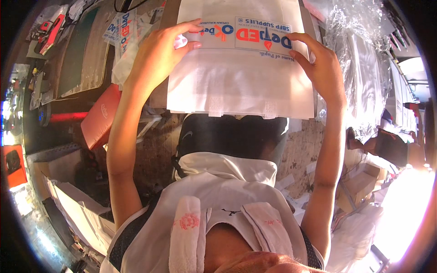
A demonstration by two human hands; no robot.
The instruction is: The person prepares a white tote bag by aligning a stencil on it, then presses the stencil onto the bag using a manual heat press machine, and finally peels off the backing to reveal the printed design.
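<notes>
A white sheet-like bag point(241, 86) with printed blue and red lettering lies in front of me, its near edge hanging toward my lap. On its left side rests my left hand point(166, 52), thumb and forefinger stretched out and apart. A small white-and-pink wrapping point(180, 42) shows between that hand's thumb and fingers; whether it is wound on a finger I cannot tell. At the right edge my right hand point(321, 66) touches the print with its thumb and forefinger spread. The other fingers of both hands are partly hidden.
Clear plastic wrap point(357, 59) is heaped right of the bag. More printed plastic bags point(125, 48) lie at the left, near a red box point(101, 117). An open cardboard box point(362, 182) stands at the lower right. Another person point(387, 145) is at the far right.
</notes>
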